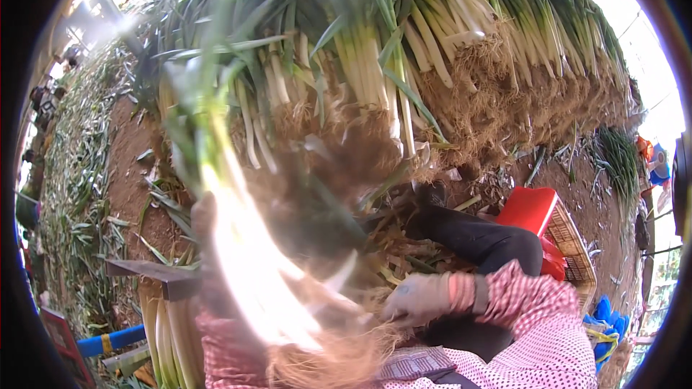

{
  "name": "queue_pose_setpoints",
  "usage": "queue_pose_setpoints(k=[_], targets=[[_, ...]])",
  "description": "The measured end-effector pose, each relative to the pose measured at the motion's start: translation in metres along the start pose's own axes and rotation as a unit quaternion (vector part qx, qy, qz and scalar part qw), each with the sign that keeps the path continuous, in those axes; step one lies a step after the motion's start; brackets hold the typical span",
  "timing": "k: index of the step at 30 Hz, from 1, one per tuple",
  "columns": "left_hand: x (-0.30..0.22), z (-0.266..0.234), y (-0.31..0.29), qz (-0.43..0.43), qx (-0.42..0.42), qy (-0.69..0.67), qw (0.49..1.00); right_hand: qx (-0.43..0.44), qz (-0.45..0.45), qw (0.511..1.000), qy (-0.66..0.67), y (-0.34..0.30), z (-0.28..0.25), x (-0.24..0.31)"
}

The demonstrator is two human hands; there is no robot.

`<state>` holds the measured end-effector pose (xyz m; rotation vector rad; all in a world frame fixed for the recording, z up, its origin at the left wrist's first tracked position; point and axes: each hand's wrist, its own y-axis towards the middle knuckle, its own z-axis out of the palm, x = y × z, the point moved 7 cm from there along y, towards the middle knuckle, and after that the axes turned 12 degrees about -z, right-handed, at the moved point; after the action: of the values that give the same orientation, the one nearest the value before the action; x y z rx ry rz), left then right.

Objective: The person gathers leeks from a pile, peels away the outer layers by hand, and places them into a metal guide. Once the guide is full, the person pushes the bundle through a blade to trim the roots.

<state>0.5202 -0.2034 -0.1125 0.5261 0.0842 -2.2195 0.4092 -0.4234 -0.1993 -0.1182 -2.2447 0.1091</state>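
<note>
Close in front of me, a few leeks (252,266) slant across the view, with long white stalks, blurred green tops and stringy brown roots hanging low. My left hand (205,217), mostly hidden behind the stalks and smeared, appears closed round them; its checked sleeve shows below. My right hand (418,300), in a pale work glove, is beside the root end with its fingers curled in. What lies between those fingers is too blurred to make out. More leeks (169,342) stand at the lower left beside a metal bracket (155,274).
A long heap of leeks (367,65) lies ahead, roots toward me. My dark-trousered leg (476,234) extends over littered soil. At right are a red object (528,212) and a wicker basket (574,252). A blue bar (112,341) stands at lower left. Leaf scraps (72,223) cover the left ground.
</note>
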Motion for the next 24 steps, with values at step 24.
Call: queue_pose_setpoints(k=[24], targets=[[0.043,-0.061,0.014,0.044,-0.228,0.062,0.971,-0.468,-0.022,0.87,0.152,0.058,-0.071,-0.028]])
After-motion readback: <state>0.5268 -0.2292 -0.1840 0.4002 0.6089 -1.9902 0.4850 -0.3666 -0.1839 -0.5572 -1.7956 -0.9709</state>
